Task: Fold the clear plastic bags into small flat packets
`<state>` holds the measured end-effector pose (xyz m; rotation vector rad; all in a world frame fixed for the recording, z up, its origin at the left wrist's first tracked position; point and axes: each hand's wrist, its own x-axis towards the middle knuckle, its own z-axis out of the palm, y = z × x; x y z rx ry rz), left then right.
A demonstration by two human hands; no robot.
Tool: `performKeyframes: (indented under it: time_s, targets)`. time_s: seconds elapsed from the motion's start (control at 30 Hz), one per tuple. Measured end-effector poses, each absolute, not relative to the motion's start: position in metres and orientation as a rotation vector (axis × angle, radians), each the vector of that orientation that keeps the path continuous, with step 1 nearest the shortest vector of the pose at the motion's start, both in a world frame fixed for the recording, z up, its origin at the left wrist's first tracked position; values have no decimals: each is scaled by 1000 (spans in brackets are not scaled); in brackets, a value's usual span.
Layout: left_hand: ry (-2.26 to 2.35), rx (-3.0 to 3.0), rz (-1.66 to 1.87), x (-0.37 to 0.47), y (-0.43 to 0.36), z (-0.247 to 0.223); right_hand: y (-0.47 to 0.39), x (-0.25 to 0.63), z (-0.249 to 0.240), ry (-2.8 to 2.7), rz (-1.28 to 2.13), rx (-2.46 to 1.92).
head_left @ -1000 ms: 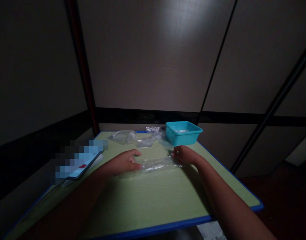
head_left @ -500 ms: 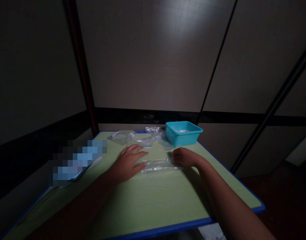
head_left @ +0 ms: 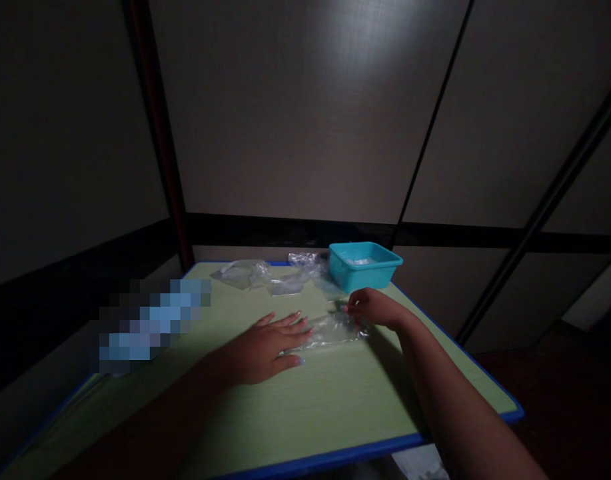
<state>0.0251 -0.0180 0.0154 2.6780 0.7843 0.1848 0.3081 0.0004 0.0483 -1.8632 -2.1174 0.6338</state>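
A clear plastic bag lies crosswise on the pale green tabletop. My left hand rests flat over the bag's left end, fingers spread and palm down. At the other end, my right hand has its thumb and fingers pinched on the bag, with that end a little crumpled. The bag looks thin and see-through; I cannot make out anything inside it.
More clear plastic bags lie loosely along the back of the table. A turquoise basket with clear plastic in it stands at the back right. A blurred-out blue item sits at the left edge. Wall panels rise behind.
My left hand has lowered toward me and spread flat over the bag's left end. My right hand has moved up slightly, and the bag appears wider than before.
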Motion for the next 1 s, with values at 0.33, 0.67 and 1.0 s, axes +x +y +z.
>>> performKeyframes:
  time_s: [0.33, 0.67, 1.0]
  targets:
    - [703, 2623, 148, 27, -25, 20, -3, 311, 52, -2237, 937, -2000]
    - [742, 2607, 145, 28, -27, 19, -1, 311, 51, -2349, 827, -1960]
    - [787, 2635, 224, 28, -26, 16, 1, 307, 49, -2340, 561, -2055]
